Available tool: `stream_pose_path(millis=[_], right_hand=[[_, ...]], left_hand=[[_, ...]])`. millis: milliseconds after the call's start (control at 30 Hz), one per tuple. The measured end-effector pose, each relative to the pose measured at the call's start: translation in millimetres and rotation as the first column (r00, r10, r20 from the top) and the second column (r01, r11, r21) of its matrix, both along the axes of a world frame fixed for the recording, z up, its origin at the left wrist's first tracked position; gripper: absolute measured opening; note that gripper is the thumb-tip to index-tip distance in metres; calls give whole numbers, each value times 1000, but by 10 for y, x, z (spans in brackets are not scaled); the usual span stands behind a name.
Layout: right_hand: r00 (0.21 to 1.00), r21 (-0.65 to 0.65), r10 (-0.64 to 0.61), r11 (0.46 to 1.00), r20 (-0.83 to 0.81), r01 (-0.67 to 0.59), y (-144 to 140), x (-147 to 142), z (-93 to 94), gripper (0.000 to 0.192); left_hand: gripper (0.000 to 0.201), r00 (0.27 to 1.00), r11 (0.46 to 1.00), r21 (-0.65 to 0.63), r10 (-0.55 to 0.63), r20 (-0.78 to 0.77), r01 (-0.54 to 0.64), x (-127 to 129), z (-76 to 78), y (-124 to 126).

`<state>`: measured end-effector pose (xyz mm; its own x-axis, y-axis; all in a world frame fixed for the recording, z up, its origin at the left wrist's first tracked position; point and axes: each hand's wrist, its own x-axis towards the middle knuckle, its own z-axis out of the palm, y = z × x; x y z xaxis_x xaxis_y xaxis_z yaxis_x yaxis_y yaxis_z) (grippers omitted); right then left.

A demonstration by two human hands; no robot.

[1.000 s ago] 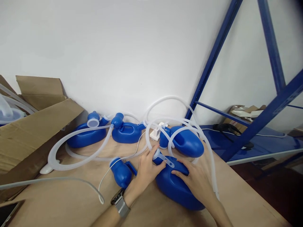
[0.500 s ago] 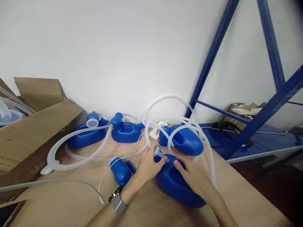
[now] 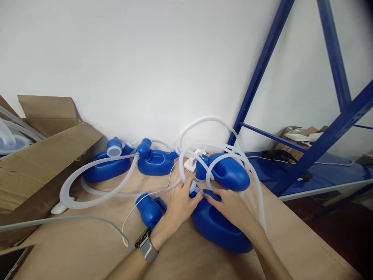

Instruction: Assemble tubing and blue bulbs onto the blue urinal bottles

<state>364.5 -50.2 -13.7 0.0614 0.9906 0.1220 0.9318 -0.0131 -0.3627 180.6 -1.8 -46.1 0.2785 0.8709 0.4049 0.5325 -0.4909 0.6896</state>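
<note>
A blue plastic bottle lies on its side on the brown table in front of me. My left hand, with a watch on the wrist, grips its neck, where a clear cap sits. My right hand rests on top of the bottle, fingertips pressing near the cap. A white hose loops over and around this bottle. A smaller blue piece lies just left of my left hand.
Three more blue bottles lie along the white wall among loops of white tubing. An open cardboard box stands at the left. A blue metal shelf frame rises at the right. A white plug block sits by the wall.
My right hand has slid left along the bottle's top toward the cap. The clear strap that stuck out from the cap a second ago is now covered by my fingers.
</note>
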Motion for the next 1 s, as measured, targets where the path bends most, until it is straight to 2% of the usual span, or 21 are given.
stream_pose_path(millis=[333,467,667,1000], right_hand=[[999,-29,-39,999,-10,39,17,5,-31,51],[998,-83,-52,995,-23,50,25,5,-16,43],[998,-36,-47,998,-30,46,18,21,-40,52],[996,-40,-94,995,5,94,6,-13,-6,48]], left_hand=[[37,999,999,-42,35,32,-34,49,27,-44],[43,994,998,-63,13,112,-6,51,16,-41],[21,989,999,-48,29,145,-23,94,-48,16],[23,991,998,-11,55,121,-55,152,-68,15]])
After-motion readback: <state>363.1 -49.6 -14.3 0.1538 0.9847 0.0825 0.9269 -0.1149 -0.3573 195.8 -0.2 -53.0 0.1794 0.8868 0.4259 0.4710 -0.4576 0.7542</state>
